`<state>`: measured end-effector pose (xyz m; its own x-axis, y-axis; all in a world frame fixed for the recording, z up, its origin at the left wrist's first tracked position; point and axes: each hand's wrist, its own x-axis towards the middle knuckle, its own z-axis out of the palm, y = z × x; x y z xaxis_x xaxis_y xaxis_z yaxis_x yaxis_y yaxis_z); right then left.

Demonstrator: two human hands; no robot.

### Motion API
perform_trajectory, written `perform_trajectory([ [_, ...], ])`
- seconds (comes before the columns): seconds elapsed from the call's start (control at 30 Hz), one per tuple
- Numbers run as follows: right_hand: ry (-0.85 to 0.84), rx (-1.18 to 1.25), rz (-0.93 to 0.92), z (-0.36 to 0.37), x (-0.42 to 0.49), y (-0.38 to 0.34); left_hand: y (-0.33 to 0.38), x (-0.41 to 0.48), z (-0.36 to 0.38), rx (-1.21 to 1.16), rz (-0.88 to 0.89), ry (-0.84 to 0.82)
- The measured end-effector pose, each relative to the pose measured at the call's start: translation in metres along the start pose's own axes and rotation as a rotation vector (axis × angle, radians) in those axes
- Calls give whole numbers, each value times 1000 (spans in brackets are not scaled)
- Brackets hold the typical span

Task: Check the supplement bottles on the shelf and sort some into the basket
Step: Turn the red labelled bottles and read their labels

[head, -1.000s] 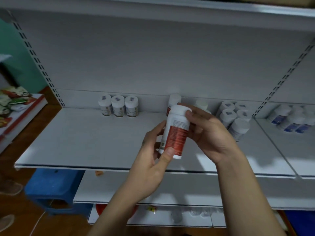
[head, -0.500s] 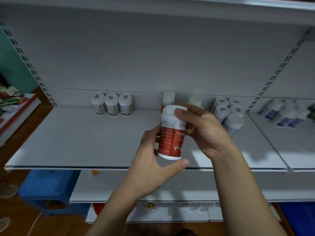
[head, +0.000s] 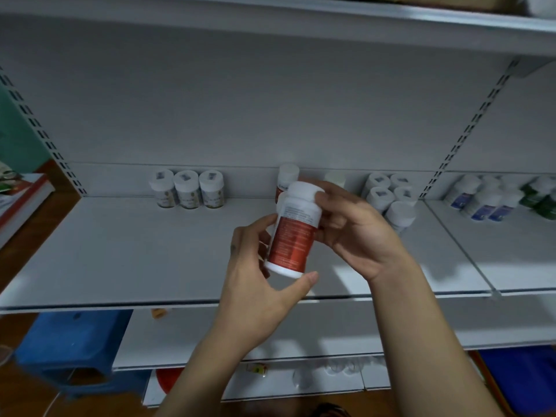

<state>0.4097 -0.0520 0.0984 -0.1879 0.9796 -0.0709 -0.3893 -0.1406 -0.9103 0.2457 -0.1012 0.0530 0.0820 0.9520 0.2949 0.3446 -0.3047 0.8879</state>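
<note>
Both my hands hold a white bottle with a red label upright over the white shelf. My left hand cups its base, thumb under the bottom rim. My right hand grips the cap and upper body from the right. Behind it stands a second red-label bottle, partly hidden. Three white-capped bottles stand in a row at the back left. A cluster of white-capped bottles sits at the back right. No basket is in view.
The neighbouring shelf bay on the right carries blue-label bottles and green bottles. A blue plastic stool stands on the floor at lower left. Lower shelves run beneath my arms. A red-edged counter lies far left.
The bottle has been turned in my hands, so the text side of the label faces me instead of the logo side. My left thumb stays under its base.
</note>
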Motion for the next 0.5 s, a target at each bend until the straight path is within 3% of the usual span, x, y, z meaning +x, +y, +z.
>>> perform_trajectory([
  [0.2,255,-377,-33,19,8,1,-5,4,0,-34,-52,-103],
  [0.5,200,-583,7,23,7,2,-24,8,-14,-126,-170,-176],
])
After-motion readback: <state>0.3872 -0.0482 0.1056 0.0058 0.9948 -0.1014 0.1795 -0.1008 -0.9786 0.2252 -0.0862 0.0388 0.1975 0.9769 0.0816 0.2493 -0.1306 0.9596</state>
